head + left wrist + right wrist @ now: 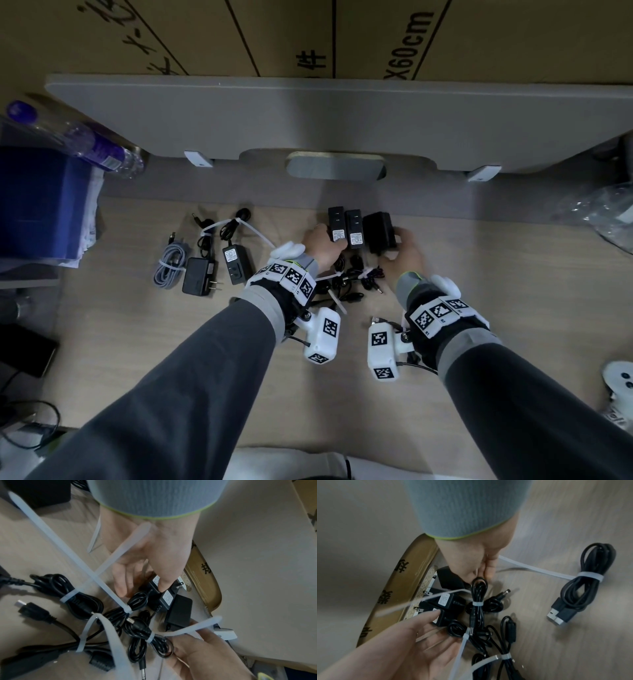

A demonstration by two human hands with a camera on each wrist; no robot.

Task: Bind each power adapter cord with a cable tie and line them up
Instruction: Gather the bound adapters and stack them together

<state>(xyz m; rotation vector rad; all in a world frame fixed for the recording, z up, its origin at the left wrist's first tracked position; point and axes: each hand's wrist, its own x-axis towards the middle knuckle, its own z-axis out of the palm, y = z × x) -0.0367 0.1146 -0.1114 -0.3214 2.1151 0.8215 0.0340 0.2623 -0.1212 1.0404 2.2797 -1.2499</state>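
Three black power adapters stand side by side near the grey board: a left one, a middle one and a larger right one. My left hand rests its thumb on the left adapter, with straight fingers alongside it. My right hand grips the larger adapter. Their coiled cords lie tangled below the adapters. White cable ties bind the coils, and their long tails stick out.
Further left lie two more adapters with tied cords, and a grey tied cable. A black tied USB cable lies to the right. A grey board leans against cardboard behind. A bottle and a blue box are at left.
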